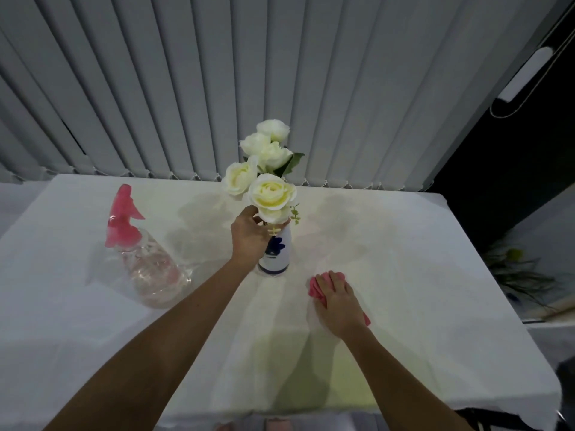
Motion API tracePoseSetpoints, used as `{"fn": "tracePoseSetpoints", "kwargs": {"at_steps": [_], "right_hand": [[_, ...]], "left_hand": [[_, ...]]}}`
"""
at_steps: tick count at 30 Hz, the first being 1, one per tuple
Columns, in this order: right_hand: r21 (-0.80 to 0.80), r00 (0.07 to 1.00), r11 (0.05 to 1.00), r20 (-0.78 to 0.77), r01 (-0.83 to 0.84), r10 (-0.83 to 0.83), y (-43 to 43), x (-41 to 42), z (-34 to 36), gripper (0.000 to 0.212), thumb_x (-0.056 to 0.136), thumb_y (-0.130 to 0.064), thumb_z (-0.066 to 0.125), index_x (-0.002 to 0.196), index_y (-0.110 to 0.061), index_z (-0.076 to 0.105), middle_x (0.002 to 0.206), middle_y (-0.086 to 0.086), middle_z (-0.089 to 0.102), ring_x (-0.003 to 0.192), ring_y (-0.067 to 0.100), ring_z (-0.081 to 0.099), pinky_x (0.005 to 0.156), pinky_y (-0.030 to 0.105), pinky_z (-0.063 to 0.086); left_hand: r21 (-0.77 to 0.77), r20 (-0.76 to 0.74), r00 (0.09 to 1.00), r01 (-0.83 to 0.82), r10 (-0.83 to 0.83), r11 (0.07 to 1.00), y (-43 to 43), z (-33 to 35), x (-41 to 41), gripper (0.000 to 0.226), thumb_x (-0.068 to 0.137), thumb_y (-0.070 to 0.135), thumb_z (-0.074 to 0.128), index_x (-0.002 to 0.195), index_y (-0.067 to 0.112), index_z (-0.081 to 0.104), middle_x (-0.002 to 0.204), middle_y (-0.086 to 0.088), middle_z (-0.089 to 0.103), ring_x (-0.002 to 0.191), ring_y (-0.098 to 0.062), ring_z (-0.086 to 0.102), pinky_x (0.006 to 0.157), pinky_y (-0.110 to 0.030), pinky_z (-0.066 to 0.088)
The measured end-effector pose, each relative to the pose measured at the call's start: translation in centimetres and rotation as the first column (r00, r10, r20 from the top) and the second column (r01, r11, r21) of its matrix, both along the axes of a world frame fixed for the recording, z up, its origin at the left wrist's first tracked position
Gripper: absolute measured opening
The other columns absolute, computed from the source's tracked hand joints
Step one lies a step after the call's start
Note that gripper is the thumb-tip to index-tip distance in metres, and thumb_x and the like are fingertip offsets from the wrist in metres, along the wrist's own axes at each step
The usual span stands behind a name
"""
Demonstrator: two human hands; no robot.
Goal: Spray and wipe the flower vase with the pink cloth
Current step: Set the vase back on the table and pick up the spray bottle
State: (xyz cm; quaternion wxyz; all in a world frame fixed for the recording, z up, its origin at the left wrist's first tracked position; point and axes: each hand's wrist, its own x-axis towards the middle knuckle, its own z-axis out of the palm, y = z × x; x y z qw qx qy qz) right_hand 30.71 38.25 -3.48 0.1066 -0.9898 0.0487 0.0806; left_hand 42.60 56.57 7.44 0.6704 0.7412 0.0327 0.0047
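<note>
Head view, looking down on a bench (404, 275) under a white cloth; grey vertical blinds (217, 73) behind.

Flower vase (278, 251): upright, mid-bench, white with a dark blue flower motif on the body and blue bands near the base. No readable writing or brand on it. White roses (271, 194) standing up out of the neck, some green leaves alongside.

Left hand (249, 236): wrapped round the vase's neck and upper body from the left side, fingers (278, 226) curled round the neck just below the lowest rose, closed on it.

Pink cloth (315, 287): bunched on the bench to the right of the vase and nearer the camera, apart from the vase. Mostly covered, pink edges showing at the front left and at the right of the palm.

Right hand (337, 298): palm down on the pink cloth, fingers side by side and slightly bent over it. Gripping or just pressing flat: cannot tell.

Spray bottle (146, 259): left of the vase, well apart, touched by neither hand. Clear body, translucent pink trigger head. No label or text legible.

Far right beyond the bench edge: dark greenery (516, 272), blurred.
</note>
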Motion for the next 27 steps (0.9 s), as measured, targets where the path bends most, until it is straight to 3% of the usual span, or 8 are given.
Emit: {"fn": "tracePoseSetpoints", "kwargs": {"at_steps": [3,7,10,15,18,20,23,27], "right_hand": [[-0.014,1.0,1.0,-0.018,-0.014,0.013,-0.1,0.2,-0.2,0.053,0.097,-0.035,0.037,0.147,-0.02,0.026,0.153,0.01,0.026,0.142,0.028,0.02,0.119,0.038,0.017],[-0.019,1.0,1.0,-0.003,-0.014,0.014,0.0,0.2,-0.1,0.053,0.096,-0.034,0.038,0.146,-0.019,0.028,0.151,0.011,0.029,0.141,0.029,0.022,0.118,0.038,0.018],[-0.021,1.0,1.0,0.007,-0.014,0.014,0.3,0.0,0.0,0.052,0.097,-0.033,0.036,0.146,-0.017,0.028,0.151,0.013,0.028,0.141,0.03,0.022,0.119,0.039,0.017],[-0.039,0.999,0.999,0.03,-0.01,0.011,0.4,-0.1,-0.1,0.054,0.094,-0.036,0.03,0.145,-0.015,0.031,0.15,0.014,0.032,0.14,0.031,0.025,0.118,0.04,0.019],[-0.064,1.0,0.998,0.013,-0.012,0.013,0.6,-0.1,0.1,0.065,0.09,-0.043,0.012,0.147,-0.016,0.027,0.152,0.013,0.029,0.142,0.029,0.023,0.119,0.039,0.016],[-0.072,1.0,0.997,-0.025,-0.01,0.008,0.6,-0.1,0.1,0.059,0.095,-0.042,0.017,0.149,-0.018,0.02,0.155,0.011,0.022,0.144,0.027,0.016,0.12,0.038,0.011],[-0.087,0.997,0.996,-0.071,-0.011,0.005,0.3,-0.1,-0.1,0.057,0.099,-0.04,0.028,0.151,-0.02,0.011,0.157,0.01,0.014,0.145,0.03,0.012,0.12,0.038,0.012],[-0.057,0.987,0.997,-0.151,0.046,-0.055,0.4,-0.7,-0.1,0.063,0.099,-0.046,0.029,0.151,-0.028,-0.001,0.161,0.007,-0.001,0.146,0.038,0.003,0.118,0.047,0.016]], "left_hand": [[-0.027,-0.003,1.0,-0.028,0.028,0.999,-0.1,-0.9,0.3,0.038,0.066,0.006,0.083,0.097,0.011,0.062,0.095,0.0,0.066,0.093,-0.02,0.063,0.08,-0.023,0.051],[0.043,0.034,0.998,-0.057,0.056,0.997,-0.4,-1.4,0.1,0.039,0.069,0.002,0.081,0.104,0.003,0.063,0.094,0.0,0.064,0.087,-0.014,0.062,0.063,0.0,0.044],[0.053,0.062,0.996,-0.07,0.066,0.996,-0.8,-1.7,-0.2,0.038,0.071,-0.004,0.076,0.105,0.003,0.061,0.095,-0.006,0.065,0.089,-0.017,0.064,0.061,0.0,0.043],[0.033,0.155,0.984,-0.096,0.09,0.995,-1.3,-2.3,-0.3,0.045,0.067,-0.002,0.08,0.107,0.011,0.062,0.099,0.004,0.063,0.085,-0.007,0.059,0.066,0.001,0.042],[0.002,0.165,0.982,-0.096,0.095,0.995,-1.3,-3.6,-0.1,0.05,0.069,-0.004,0.077,0.11,0.019,0.061,0.102,0.01,0.064,0.095,-0.015,0.061,0.086,-0.021,0.053],[-0.01,0.157,0.986,-0.061,0.062,0.998,-1.4,-3.9,0.0,0.054,0.069,-0.003,0.076,0.115,0.019,0.059,0.107,0.007,0.063,0.1,-0.018,0.06,0.09,-0.036,0.053],[0.01,0.103,0.995,-0.009,0.008,1.0,-1.0,-4.0,0.1,0.058,0.07,0.008,0.08,0.122,0.014,0.054,0.112,0.003,0.061,0.106,-0.022,0.058,0.089,-0.031,0.047],[0.25,0.027,0.998,0.053,-0.061,0.967,2.0,-6.4,-1.8,0.072,0.075,0.03,0.077,0.136,0.017,0.042,0.128,0.002,0.054,0.114,-0.016,0.052,0.091,-0.028,0.042]]}}
